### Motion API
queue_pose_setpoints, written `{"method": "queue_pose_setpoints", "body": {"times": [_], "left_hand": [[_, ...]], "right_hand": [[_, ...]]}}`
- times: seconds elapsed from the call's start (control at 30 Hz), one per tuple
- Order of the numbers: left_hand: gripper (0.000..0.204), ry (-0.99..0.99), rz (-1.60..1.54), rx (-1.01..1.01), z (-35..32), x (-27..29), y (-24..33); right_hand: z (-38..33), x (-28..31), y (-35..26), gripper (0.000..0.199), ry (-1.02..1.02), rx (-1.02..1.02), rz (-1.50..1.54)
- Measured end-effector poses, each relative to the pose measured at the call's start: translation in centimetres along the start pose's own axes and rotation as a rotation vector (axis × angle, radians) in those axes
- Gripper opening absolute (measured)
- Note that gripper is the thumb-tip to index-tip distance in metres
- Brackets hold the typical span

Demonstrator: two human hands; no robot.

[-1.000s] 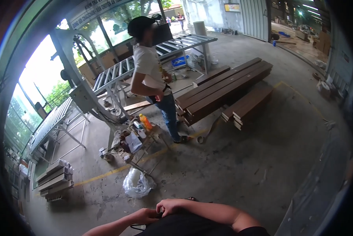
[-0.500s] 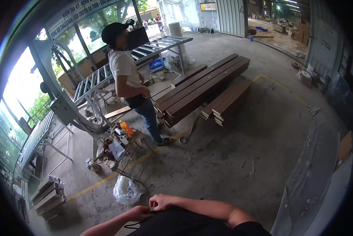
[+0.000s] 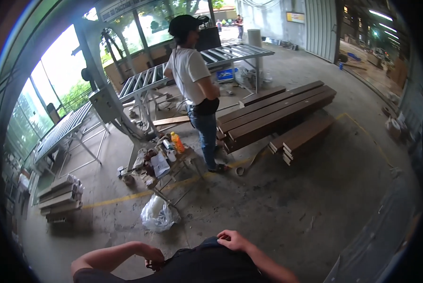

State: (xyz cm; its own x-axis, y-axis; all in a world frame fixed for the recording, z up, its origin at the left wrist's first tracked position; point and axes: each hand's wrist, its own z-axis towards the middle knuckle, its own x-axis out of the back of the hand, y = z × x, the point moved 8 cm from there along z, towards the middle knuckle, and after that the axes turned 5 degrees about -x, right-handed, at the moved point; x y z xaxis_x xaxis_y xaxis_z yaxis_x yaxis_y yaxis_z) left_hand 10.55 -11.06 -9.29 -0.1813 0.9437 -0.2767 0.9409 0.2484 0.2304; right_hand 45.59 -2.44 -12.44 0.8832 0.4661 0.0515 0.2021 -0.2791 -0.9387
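Lying between the hands (image 3: 235, 240) is a black shirt (image 3: 206, 264).

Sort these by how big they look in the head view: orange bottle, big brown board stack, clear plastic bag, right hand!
1. Big brown board stack
2. Clear plastic bag
3. Right hand, closer to the camera
4. Orange bottle

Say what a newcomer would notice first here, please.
A co-worker in white stands near the centre, long brown boards to the right. An orange bottle stands on the cluttered table to the left. At the bottom, the left hand and right hand are at the black shirt.
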Motion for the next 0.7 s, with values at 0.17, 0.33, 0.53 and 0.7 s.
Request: {"method": "queue_pose_setpoints", "body": {"times": [0.17, 0.33, 0.53, 0.7], "left_hand": [[0.038, 0.067, -0.336, -0.242, -1.9, -1.4, 0.5], [0.034, 0.123, -0.303, -0.303, 1.8, 0.0, -1.1], [0.026, 0.283, -0.057, -0.33, -0.9, 0.8, 1.0], [0.03, 0.426, -0.229, -0.463, -1.8, 2.9, 2.9]], "right_hand": [[-1.1, -1.5, -3.4, 0.034, -0.162, -0.052, -0.115], [1.0, -6.1, -7.3, 0.039, -0.386, 0.099, -0.244], [2.1, -7.8, -5.5, 0.041, -0.466, 0.017, -0.232], [1.9, -9.1, -7.2, 0.037, -0.513, -0.013, -0.283]]}}
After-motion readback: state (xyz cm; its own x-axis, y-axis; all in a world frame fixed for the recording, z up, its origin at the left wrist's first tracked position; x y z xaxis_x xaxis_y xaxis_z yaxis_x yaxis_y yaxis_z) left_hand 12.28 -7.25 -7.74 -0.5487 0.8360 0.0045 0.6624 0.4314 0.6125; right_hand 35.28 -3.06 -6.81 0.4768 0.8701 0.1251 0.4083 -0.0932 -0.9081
